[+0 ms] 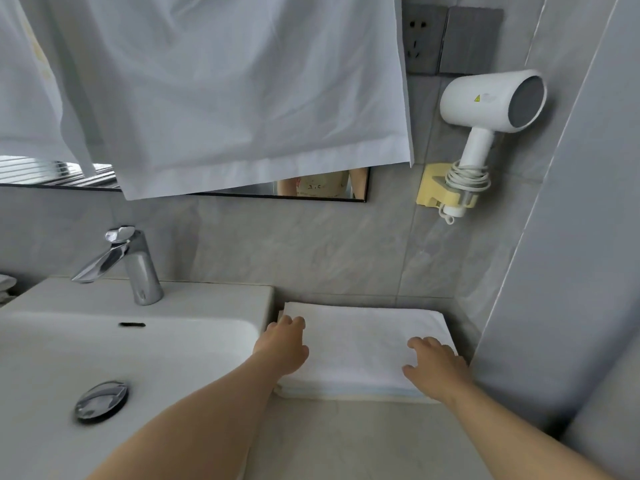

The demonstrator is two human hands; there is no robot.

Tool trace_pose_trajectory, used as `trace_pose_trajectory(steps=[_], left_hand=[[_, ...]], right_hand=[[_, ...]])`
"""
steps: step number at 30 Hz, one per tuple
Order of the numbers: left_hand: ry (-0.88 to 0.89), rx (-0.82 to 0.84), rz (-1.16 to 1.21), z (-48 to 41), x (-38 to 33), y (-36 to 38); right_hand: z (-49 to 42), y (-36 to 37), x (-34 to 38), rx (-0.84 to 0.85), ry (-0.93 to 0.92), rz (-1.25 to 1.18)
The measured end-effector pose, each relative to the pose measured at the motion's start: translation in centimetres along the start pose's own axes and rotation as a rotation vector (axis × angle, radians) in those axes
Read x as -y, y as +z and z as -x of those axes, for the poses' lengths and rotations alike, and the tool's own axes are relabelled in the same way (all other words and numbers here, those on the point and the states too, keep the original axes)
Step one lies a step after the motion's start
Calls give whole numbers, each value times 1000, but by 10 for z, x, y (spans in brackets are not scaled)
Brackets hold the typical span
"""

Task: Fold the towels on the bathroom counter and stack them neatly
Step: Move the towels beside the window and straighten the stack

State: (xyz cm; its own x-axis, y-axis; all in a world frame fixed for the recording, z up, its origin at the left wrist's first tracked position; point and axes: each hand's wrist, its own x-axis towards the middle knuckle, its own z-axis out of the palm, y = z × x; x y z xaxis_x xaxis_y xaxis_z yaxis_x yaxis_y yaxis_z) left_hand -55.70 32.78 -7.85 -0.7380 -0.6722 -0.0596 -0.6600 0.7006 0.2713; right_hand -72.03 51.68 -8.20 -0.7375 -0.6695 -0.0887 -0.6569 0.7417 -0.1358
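Grey marbled tile walls (311,251) all round me, grey counter (346,441) below, white basin (207,299) with chrome tap (136,265) on my left. White cloth (225,81) hangs over most of the mirror (356,188). White hair dryer (491,98) sits in a yellow holder (429,188) on the back wall, socket (420,36) above it.

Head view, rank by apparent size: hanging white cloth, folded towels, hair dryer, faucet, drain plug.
1. hanging white cloth, by far the largest
2. folded towels
3. hair dryer
4. faucet, not far behind the dryer, so that pair is less sure
5. drain plug
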Motion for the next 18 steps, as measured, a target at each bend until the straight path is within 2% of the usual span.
trace_pose_trajectory(steps=[9,18], left_hand=[[-95,128,14,-39,8,32],[-197,74,-50,-49,5,45]], right_hand=[[-44,18,-20,38,155,-64],[-55,33,-32,50,363,-169]])
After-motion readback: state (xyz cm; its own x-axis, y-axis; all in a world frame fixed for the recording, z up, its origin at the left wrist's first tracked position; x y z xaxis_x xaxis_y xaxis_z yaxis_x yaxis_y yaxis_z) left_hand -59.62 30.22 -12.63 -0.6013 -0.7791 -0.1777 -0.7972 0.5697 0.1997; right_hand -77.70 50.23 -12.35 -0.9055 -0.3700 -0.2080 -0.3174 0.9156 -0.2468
